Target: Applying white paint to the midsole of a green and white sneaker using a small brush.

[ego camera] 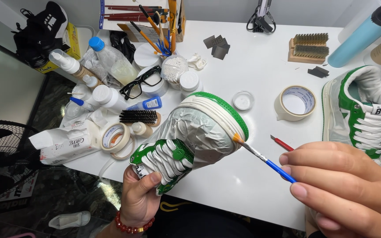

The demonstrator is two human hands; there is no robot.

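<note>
Fingers of the right hand (345, 189) pinched a thin blue-handled paintbrush (263, 157) against the green-and-white, tape-masked sneaker (190, 134) gripped by the left hand (140, 196), near a cup of brushes (166, 44).

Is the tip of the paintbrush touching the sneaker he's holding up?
Touching. The head view shows the orange bristles of the paintbrush, held in the right hand, pressed against the sole edge of the taped sneaker that the left hand holds up.

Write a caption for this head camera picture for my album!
Left hand holds a taped green-and-white sneaker while right hand touches a blue paintbrush to its sole.
</note>
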